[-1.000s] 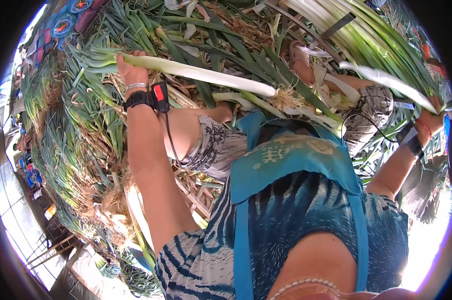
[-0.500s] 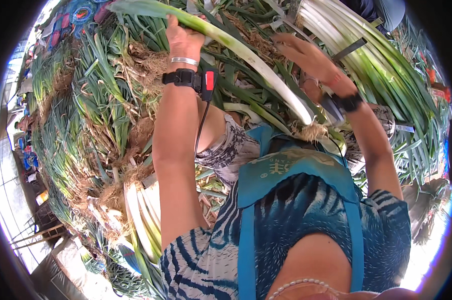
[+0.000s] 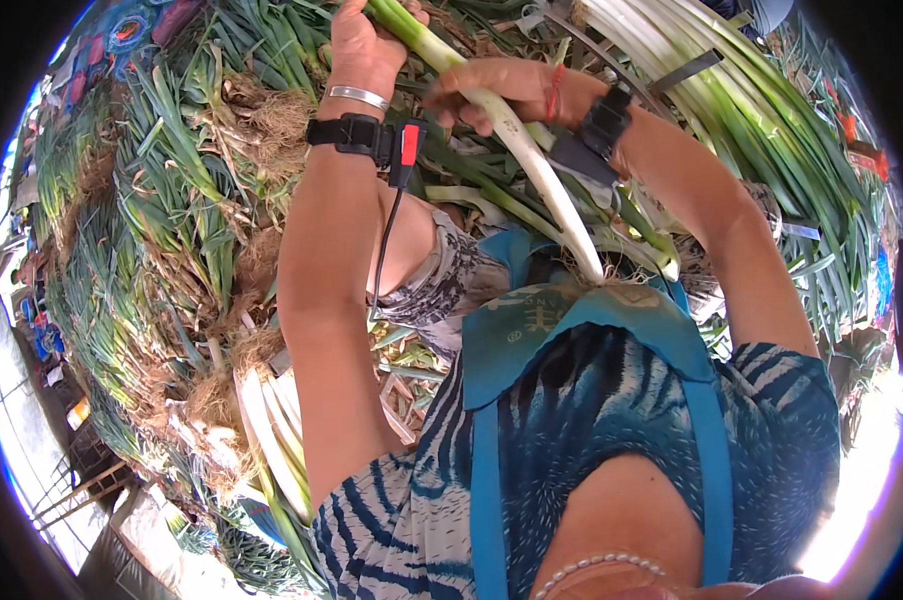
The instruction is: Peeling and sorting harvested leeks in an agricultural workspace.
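Note:
A long leek (image 3: 534, 165) slants across the middle, its green top up at the left and its white root end down by my apron (image 3: 592, 310). My left hand (image 3: 367, 50) is closed around the green part near the top edge of the view. Lower on the stalk, my right hand (image 3: 517, 82) reaches across from the right, its fingers curled over the leek where green turns to white. Those fingertips are slightly blurred. Trimmed-looking leeks (image 3: 692, 80) with white stalks lie bundled at the upper right.
Untrimmed leeks (image 3: 162, 200) with brown roots are heaped all along the left. More white stalks (image 3: 272, 430) lie beside my left arm. A dark flat strip (image 3: 690, 70) crosses the bundle at the right. Peelings (image 3: 407, 370) litter the ground below.
My right hand has moved left from beside the leek onto its stalk. The leek's root end has shifted slightly left and down toward my apron, while my left hand keeps its hold.

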The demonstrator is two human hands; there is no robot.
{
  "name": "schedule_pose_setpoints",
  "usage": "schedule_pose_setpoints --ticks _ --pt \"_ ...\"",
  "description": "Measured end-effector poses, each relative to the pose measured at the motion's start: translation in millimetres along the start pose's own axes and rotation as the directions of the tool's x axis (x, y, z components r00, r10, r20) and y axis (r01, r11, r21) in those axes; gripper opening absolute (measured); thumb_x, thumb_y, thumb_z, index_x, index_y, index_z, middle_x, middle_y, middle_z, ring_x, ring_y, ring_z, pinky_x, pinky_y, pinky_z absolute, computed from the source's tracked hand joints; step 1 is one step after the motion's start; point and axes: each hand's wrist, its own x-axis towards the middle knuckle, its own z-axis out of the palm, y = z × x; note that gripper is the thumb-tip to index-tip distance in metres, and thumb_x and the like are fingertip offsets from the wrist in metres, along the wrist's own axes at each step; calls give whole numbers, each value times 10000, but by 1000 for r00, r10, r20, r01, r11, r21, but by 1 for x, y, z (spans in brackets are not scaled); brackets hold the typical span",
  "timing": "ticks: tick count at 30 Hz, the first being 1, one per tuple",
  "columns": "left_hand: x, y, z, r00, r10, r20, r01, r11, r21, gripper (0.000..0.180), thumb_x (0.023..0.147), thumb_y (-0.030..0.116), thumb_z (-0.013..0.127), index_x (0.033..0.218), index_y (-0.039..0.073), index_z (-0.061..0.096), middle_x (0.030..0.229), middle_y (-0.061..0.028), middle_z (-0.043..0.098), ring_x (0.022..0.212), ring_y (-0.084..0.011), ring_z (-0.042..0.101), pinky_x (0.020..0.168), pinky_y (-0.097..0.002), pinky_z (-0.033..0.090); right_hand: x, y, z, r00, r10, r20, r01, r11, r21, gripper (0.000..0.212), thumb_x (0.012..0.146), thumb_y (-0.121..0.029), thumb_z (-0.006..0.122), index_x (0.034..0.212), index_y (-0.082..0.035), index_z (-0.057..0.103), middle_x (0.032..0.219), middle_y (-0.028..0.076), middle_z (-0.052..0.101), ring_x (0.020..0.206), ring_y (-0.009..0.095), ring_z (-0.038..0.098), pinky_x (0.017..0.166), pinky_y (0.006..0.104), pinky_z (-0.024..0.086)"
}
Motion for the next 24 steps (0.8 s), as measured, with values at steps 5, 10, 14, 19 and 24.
schedule_pose_setpoints --ticks 5,10,14,19,24 --pt "4 1 -3 997 55 57 -57 998 37 316 958 307 530 1116 33 517 905 -113 527 783 -277 540 687 -460 497 -32 16 -3 994 110 -12 -110 993 36 333 909 -287 601 1062 8 576 922 107 656 586 77 556 537 214 496" --pt "2 12 -6 978 146 -149 -138 988 62 314 925 327 589 1051 52 503 955 -112 483 847 -290 508 766 -478 473 -65 54 -3 978 206 33 -208 974 85 325 874 -230 651 1078 15 592 934 146 673 602 97 601 554 230 521" --pt "15 16 -25 977 168 -134 -167 986 22 316 902 320 622 1028 57 501 905 -99 475 791 -288 498 733 -479 453 -94 73 -11 975 224 16 -224 972 74 316 857 -163 636 1107 15 560 1027 159 659 667 124 592 617 259 531" --pt "34 41 -54 950 201 -240 -203 979 17 329 900 353 618 1107 125 501 932 -95 491 791 -297 497 736 -484 445 -128 103 -23 982 42 -184 -55 996 -64 417 833 -128 620 1221 -17 514 1068 150 645 791 156 640 686 294 545" --pt "25 40 -54 882 255 -396 -262 964 38 306 879 294 657 1047 92 499 922 -52 452 752 -241 483 664 -365 465 -148 104 -10 675 -583 -451 -87 544 -834 571 779 -149 647 1315 -104 453 1078 126 609 881 264 626 826 357 489"
